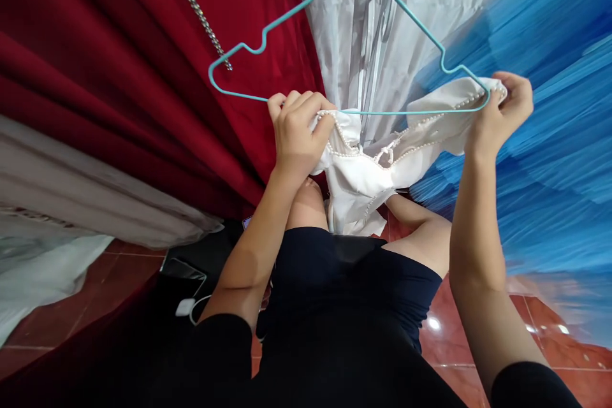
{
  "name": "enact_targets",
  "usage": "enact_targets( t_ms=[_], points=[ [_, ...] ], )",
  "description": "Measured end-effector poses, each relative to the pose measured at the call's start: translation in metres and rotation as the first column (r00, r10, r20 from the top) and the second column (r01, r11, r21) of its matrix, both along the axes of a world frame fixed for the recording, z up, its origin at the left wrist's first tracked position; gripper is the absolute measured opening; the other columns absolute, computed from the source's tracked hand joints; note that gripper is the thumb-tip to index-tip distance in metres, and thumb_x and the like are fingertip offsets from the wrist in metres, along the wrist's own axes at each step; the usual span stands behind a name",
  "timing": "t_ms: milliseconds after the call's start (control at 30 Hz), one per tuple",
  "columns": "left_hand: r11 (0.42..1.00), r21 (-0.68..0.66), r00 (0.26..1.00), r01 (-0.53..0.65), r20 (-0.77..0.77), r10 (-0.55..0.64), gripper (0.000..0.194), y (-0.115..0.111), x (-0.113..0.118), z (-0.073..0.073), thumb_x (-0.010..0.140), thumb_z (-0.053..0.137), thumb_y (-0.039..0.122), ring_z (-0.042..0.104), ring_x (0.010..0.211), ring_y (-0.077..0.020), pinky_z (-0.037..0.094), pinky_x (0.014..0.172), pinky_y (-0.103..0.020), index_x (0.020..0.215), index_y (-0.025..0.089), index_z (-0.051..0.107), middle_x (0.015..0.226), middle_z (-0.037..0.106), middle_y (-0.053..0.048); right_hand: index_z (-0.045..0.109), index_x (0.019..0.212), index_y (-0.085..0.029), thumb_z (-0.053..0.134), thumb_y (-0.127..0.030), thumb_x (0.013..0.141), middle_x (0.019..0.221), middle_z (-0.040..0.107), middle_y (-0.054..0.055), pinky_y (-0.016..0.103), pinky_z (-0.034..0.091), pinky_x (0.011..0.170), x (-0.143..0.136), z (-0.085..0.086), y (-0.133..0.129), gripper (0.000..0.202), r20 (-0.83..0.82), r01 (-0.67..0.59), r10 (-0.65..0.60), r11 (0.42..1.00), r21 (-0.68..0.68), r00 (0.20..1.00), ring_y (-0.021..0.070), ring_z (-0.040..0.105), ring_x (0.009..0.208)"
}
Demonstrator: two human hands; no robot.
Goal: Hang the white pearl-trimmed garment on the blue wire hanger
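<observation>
A thin turquoise hanger hangs across the upper middle, its hook end at the top edge. Below its bar is a white garment with pearl-like beaded trim. My left hand wraps round the hanger's bottom bar and touches the garment's left strap. At the right, my right hand pinches the garment's other beaded strap, which lies over the hanger's right end. The garment's lower part drops between my knees.
Red fabric hangs at the left and blue tulle at the right, with white cloth behind the hanger. A white charger with a cable lies at lower left. Red tiles cover the floor.
</observation>
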State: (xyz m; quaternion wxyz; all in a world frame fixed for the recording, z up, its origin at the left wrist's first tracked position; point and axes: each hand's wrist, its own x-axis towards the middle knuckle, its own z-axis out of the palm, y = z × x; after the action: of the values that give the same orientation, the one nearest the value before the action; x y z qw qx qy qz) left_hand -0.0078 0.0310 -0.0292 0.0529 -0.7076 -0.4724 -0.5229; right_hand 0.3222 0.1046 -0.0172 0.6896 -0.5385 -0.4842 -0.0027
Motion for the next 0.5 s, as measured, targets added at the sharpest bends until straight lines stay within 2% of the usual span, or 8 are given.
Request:
enact_targets(
  t_ms=[67, 133, 200, 233, 300, 367, 433, 500],
  points=[
    [1.000, -0.004, 1.000, -0.008, 0.000, 0.008, 0.013, 0.001, 0.003, -0.002, 0.085, 0.060, 0.010, 0.061, 0.085, -0.0250, 0.033, 0.104, -0.052, 0.080, 0.021, 0.064, 0.081, 0.066, -0.001, 0.057, 0.099, -0.017, 0.042, 0.000, 0.090, 0.097, 0.055, 0.007, 0.033, 0.046, 0.086, -0.007, -0.022, -0.016, 0.025, 0.040, 0.015, -0.024, 0.978, 0.209, 0.999, 0.0151, 0.055, 0.088],
    [1.000, -0.017, 1.000, -0.013, 0.000, 0.013, 0.013, 0.003, 0.006, -0.004, 0.086, 0.060, 0.010, 0.062, 0.087, -0.0253, 0.034, 0.104, -0.052, 0.080, 0.020, 0.063, 0.082, 0.066, -0.001, 0.054, 0.103, -0.021, 0.043, -0.006, 0.090, 0.101, 0.050, 0.008, 0.037, 0.047, 0.086, -0.026, -0.037, -0.038, 0.023, 0.066, 0.058, -0.091, 0.917, 0.395, 0.994, 0.0176, 0.054, 0.092],
    [0.999, -0.033, 1.000, -0.008, 0.003, 0.008, 0.012, 0.004, 0.009, -0.004, 0.087, 0.059, 0.010, 0.063, 0.090, -0.0257, 0.034, 0.106, -0.051, 0.082, 0.021, 0.063, 0.084, 0.067, -0.001, 0.056, 0.107, -0.023, 0.043, -0.015, 0.091, 0.104, 0.049, 0.008, 0.038, 0.049, 0.081, -0.051, -0.040, -0.059, 0.022, 0.121, 0.028, -0.101, 0.868, 0.495, 0.987, 0.0191, 0.055, 0.096],
    [0.999, -0.041, 1.000, -0.004, 0.004, 0.004, 0.012, 0.004, 0.010, -0.005, 0.088, 0.059, 0.011, 0.063, 0.092, -0.0258, 0.033, 0.107, -0.051, 0.083, 0.021, 0.063, 0.086, 0.067, -0.001, 0.057, 0.110, -0.024, 0.043, -0.018, 0.092, 0.106, 0.050, 0.008, 0.039, 0.050, 0.081, -0.064, -0.038, -0.067, 0.024, 0.181, -0.036, -0.064, 0.863, 0.504, 0.981, 0.0202, 0.056, 0.101],
    [0.998, -0.057, 1.000, 0.010, 0.006, -0.009, 0.012, 0.004, 0.012, -0.006, 0.090, 0.058, 0.012, 0.063, 0.095, -0.0260, 0.033, 0.110, -0.050, 0.085, 0.021, 0.063, 0.089, 0.068, -0.001, 0.060, 0.117, -0.026, 0.040, -0.019, 0.093, 0.110, 0.054, 0.008, 0.045, 0.052, 0.093, -0.088, -0.031, -0.075, 0.032, 0.342, -0.227, 0.081, 0.883, 0.412, 0.936, 0.0224, 0.057, 0.115],
    [0.997, -0.069, 1.000, 0.016, 0.006, -0.016, 0.012, 0.003, 0.012, -0.007, 0.092, 0.057, 0.012, 0.064, 0.098, -0.0261, 0.033, 0.111, -0.050, 0.087, 0.022, 0.063, 0.092, 0.069, -0.001, 0.060, 0.123, -0.027, 0.037, -0.014, 0.091, 0.113, 0.058, 0.006, 0.049, 0.048, 0.106, -0.105, -0.025, -0.073, 0.041, 0.461, -0.404, 0.265, 0.885, 0.233, 0.847, 0.0220, 0.057, 0.122],
    [0.997, -0.073, 1.000, 0.005, -0.004, -0.006, 0.012, 0.003, 0.012, -0.009, 0.092, 0.056, 0.013, 0.064, 0.100, -0.0264, 0.033, 0.111, -0.051, 0.088, 0.021, 0.063, 0.093, 0.069, -0.001, 0.061, 0.123, -0.027, 0.036, -0.009, 0.088, 0.107, 0.061, 0.005, 0.046, 0.050, 0.104, -0.117, -0.025, -0.064, 0.047, 0.483, -0.490, 0.386, 0.865, 0.107, 0.786, 0.0191, 0.060, 0.111],
    [0.998, -0.059, 1.000, -0.015, -0.021, 0.014, 0.012, 0.002, 0.010, -0.010, 0.093, 0.056, 0.013, 0.064, 0.099, -0.0261, 0.035, 0.111, -0.051, 0.089, 0.021, 0.064, 0.093, 0.070, -0.001, 0.063, 0.116, -0.025, 0.037, -0.006, 0.085, 0.097, 0.061, 0.003, 0.040, 0.053, 0.093, -0.122, -0.031, -0.053, 0.045, 0.468, -0.507, 0.422, 0.860, 0.066, 0.776, 0.0164, 0.061, 0.096]
  ],
)
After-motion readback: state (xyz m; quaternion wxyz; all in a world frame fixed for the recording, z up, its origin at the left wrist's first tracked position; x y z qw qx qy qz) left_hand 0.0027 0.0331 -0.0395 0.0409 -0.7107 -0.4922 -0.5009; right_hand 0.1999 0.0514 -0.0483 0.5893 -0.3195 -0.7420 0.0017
